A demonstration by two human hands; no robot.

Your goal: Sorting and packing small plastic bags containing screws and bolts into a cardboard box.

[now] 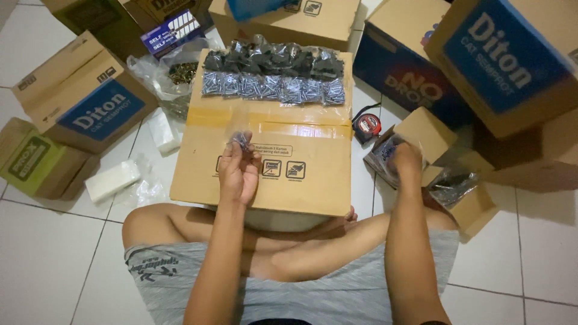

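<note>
We see two rows of filled screw bags point(274, 75) done on the carton lid point(301, 180). Left hand point(239, 171) pinches another small bag point(241, 140); right hand point(404, 160) digs in the side box point(430, 141), grip hidden. More loose screws point(182, 72) left.

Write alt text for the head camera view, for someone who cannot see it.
Seen from above, a person sits cross-legged on a tiled floor behind a sealed cardboard box. The left hand pinches a small clear bag of screws over it, while the right hand reaches into a small open carton. Filled screw packets line the box's far edge.
</note>
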